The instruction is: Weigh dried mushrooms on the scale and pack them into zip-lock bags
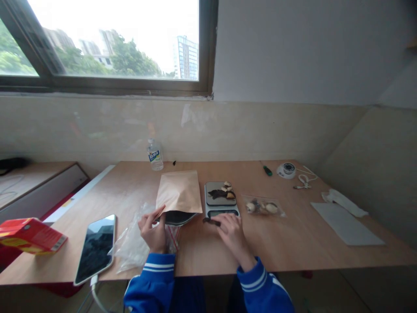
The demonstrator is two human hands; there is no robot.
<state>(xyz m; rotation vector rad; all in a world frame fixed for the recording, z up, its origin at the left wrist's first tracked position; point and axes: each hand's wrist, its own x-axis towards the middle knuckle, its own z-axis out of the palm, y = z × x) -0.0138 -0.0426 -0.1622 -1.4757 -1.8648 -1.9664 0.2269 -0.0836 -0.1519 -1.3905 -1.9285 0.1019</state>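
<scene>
My left hand [152, 230] holds the open lower edge of a brown paper pouch [180, 191] that lies on the wooden table [293, 243], fingers pinched on its rim. My right hand [230, 230] rests just in front of a small digital scale [219, 200], fingers closed on a dark piece [211, 221] at the table surface. Dark and pale dried pieces [224, 191] lie on the scale's platform. A clear bag [264, 206] with similar pieces sits right of the scale.
Clear plastic bags [132, 245] and a phone [95, 247] on a cable lie at the left. A red box [31, 234], a water bottle [154, 154], a green screwdriver [267, 170], a white round device [286, 169] and a grey sheet [345, 224] are also here.
</scene>
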